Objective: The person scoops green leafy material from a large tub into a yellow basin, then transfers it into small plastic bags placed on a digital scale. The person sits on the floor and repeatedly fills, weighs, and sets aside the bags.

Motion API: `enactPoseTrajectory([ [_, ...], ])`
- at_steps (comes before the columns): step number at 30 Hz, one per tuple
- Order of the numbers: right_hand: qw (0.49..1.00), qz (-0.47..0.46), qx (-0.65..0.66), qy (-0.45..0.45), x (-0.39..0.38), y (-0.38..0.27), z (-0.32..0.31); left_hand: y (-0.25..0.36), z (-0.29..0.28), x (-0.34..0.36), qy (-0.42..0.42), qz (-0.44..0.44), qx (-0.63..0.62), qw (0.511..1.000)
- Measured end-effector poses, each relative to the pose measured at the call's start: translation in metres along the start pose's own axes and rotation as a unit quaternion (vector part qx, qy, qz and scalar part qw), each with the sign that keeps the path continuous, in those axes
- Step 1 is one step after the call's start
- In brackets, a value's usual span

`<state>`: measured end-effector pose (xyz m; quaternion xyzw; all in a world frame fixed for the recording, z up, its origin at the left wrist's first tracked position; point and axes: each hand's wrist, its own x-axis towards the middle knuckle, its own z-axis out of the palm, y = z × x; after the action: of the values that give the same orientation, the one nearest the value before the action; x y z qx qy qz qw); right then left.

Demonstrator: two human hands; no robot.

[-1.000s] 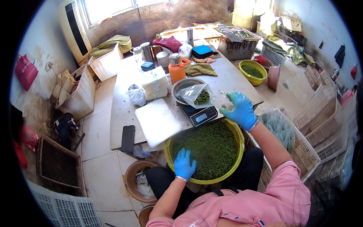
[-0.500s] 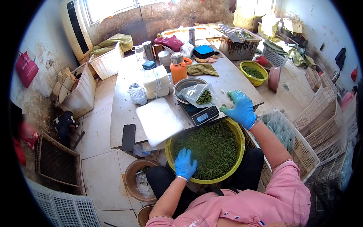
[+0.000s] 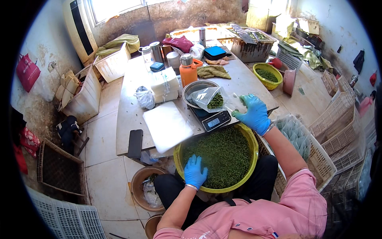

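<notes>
A yellow tub (image 3: 254, 159) full of small green berries, like fresh peppercorns (image 3: 223, 159), stands before me under the table's edge. My left hand (image 3: 195, 172), in a blue glove, lies on the berries at the tub's left side, fingers stretched out. Over the table's front right edge, my gloved right hand (image 3: 254, 114) has thumb and fingers apart, beside the mouth of a clear plastic bag (image 3: 206, 99). That bag, with some green berries in it, rests in a metal bowl (image 3: 201, 86) on a digital scale (image 3: 217, 121). Its display is lit.
On the table are a stack of clear plastic sheets or bags (image 3: 167, 125), a black phone (image 3: 135, 142), an orange bottle (image 3: 188, 73) and a white stack (image 3: 164, 85). A crate of filled bags (image 3: 296, 137) stands at my right, a brown bucket (image 3: 139, 187) at my left.
Both hands stay almost where they were. The right hand and the bag in the bowl have shifted only very slightly.
</notes>
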<state>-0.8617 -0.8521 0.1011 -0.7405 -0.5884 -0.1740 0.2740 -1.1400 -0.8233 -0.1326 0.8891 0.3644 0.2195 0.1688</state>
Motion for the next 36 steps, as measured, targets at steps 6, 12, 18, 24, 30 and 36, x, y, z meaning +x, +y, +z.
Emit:
enactPoseTrajectory([
  [6,0.989,0.101,0.103,-0.031,-0.001,0.004,0.001,-0.001,0.002,0.001,-0.002,0.004,-0.003,1.0],
  [12,0.933,0.179,0.287,0.122,-0.016,0.052,0.049,-0.001,0.001,0.0,-0.006,-0.006,0.009,1.0],
  [18,0.914,0.341,0.206,0.081,-0.033,0.156,0.153,0.005,-0.005,0.005,-0.016,-0.01,0.006,1.0],
  [24,0.907,0.34,0.212,0.133,-0.042,0.183,0.182,0.008,-0.006,0.01,-0.019,-0.005,0.01,1.0],
  [30,0.969,0.063,0.196,0.137,-0.05,0.04,0.077,0.005,-0.005,0.004,-0.005,-0.016,0.005,1.0],
  [36,0.99,-0.114,0.066,-0.041,0.026,-0.05,0.065,0.002,-0.002,0.003,-0.007,-0.007,0.006,1.0],
])
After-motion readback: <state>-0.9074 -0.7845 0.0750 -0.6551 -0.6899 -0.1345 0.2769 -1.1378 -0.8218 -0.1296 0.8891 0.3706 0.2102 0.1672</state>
